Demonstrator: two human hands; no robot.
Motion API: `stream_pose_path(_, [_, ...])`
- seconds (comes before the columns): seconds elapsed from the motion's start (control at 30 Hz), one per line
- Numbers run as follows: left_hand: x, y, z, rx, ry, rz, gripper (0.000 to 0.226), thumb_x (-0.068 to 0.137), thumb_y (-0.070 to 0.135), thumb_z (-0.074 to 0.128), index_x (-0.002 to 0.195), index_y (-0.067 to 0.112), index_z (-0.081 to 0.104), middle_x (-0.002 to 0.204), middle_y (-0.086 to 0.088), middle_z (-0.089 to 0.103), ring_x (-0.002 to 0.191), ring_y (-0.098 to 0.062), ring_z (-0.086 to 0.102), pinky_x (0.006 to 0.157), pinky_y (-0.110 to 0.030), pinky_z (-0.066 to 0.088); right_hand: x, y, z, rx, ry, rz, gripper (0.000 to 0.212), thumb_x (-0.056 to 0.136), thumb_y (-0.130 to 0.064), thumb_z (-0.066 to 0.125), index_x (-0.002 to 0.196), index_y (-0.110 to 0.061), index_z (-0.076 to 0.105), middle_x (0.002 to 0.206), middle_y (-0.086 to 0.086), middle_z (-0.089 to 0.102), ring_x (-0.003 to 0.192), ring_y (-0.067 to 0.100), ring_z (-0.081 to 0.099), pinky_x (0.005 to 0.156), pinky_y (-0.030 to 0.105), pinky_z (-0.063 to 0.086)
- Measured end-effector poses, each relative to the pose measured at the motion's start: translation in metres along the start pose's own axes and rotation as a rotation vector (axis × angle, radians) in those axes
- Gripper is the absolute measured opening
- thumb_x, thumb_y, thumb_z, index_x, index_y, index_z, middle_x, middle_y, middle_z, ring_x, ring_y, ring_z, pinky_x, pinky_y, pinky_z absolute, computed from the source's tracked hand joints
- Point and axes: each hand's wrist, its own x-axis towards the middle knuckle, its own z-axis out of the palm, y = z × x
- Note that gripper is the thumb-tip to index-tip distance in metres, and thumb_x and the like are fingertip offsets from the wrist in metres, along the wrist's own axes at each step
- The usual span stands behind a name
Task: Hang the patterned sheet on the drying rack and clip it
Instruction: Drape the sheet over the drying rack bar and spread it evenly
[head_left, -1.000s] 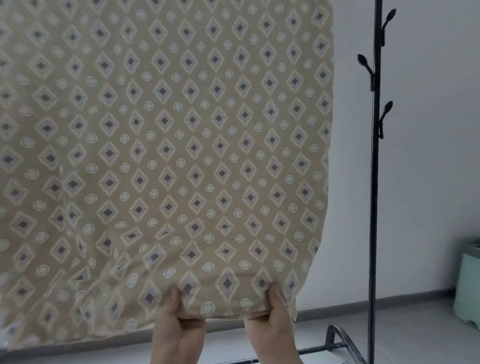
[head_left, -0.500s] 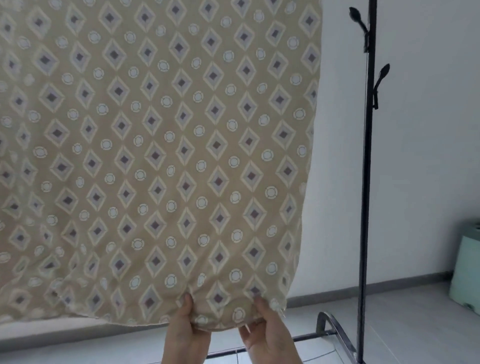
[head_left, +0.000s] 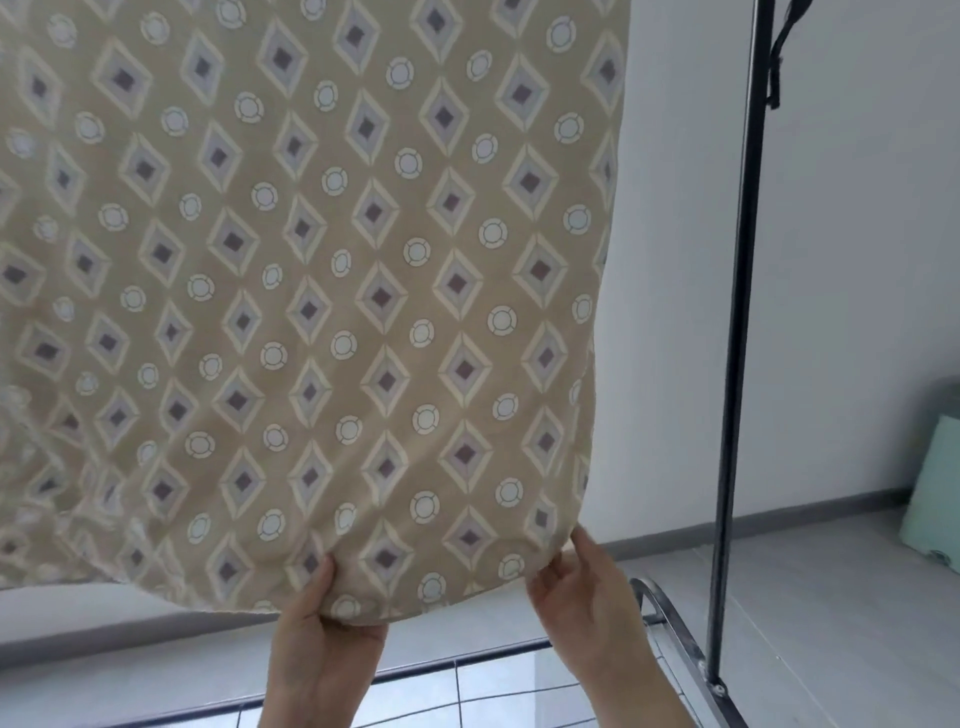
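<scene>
The patterned sheet (head_left: 332, 291), beige with grey diamonds and pale circles, hangs down from above the frame and fills the left and middle of the head view. My left hand (head_left: 324, 644) pinches its bottom hem near the middle. At the sheet's lower right corner, my right hand (head_left: 582, 597) grips the hem. The drying rack (head_left: 735, 332) shows as a dark upright pole at the right, with a curved base foot and a low crossbar near the floor. The rack's top bar is out of view. A dark clip (head_left: 779, 57) hangs on the pole near the top.
A white wall lies behind the sheet, with a grey skirting board (head_left: 810, 514) along the floor. The floor is pale tile. A mint-green container (head_left: 935, 483) stands at the right edge, close to the rack's foot.
My hands have moved apart along the hem, the right one sliding out to the lower right corner. The view has dropped and come closer to the sheet.
</scene>
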Motion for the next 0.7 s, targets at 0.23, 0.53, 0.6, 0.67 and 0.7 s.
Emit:
stream_pose_path(0.23, [0.007,0.01,-0.008,0.01,-0.037,0.026,0.082,0.056,0.019,0.08,0.134,0.025,0.057,0.134,-0.007,0.06,0.123,-0.03,0.057,0.089,-0.049,0.054,0.022,-0.034,0.005,-0.03,-0.146,-0.116,0.037,0.095,-0.013,0.05,0.131,-0.012,0.058,0.129,0.015,0.064,0.119,0.033,0.061,0.102,0.054,0.047])
stream_pose_path(0.53, [0.012,-0.001,0.014,-0.009,0.044,0.102,0.053,0.039,0.022,0.082,0.091,0.023,0.08,0.114,-0.003,0.072,0.101,-0.023,0.07,0.077,-0.057,0.053,0.042,-0.021,-0.009,-0.108,0.201,-0.131,0.038,0.087,0.011,0.057,0.121,-0.005,0.057,0.105,0.014,0.071,0.088,0.027,0.069,0.061,0.031,0.057])
stream_pose_path(0.6, [0.011,-0.016,0.02,0.044,0.009,0.077,0.06,0.035,0.02,0.09,0.094,0.018,0.08,0.118,-0.007,0.07,0.106,-0.026,0.068,0.084,-0.057,0.053,0.04,-0.019,-0.007,-0.076,0.156,-0.07,0.037,0.087,0.009,0.058,0.123,-0.001,0.057,0.094,0.013,0.071,0.074,0.022,0.069,0.054,0.028,0.055])
stream_pose_path(0.67, [0.013,-0.031,0.022,0.021,0.032,0.033,0.081,0.026,0.015,0.097,0.105,0.012,0.076,0.12,-0.01,0.069,0.111,-0.029,0.066,0.095,-0.055,0.049,0.04,-0.015,-0.008,-0.035,0.139,-0.068,0.037,0.087,0.007,0.059,0.122,-0.002,0.059,0.091,0.012,0.072,0.07,0.02,0.069,0.052,0.027,0.055])
stream_pose_path(0.7, [0.014,-0.038,0.025,0.018,0.048,0.017,0.083,0.029,0.014,0.097,0.109,0.011,0.074,0.121,-0.011,0.068,0.113,-0.03,0.064,0.097,-0.056,0.047,0.04,-0.014,-0.008,-0.024,0.137,-0.079,0.035,0.086,0.006,0.06,0.119,-0.005,0.061,0.091,0.01,0.073,0.071,0.02,0.07,0.053,0.026,0.055])
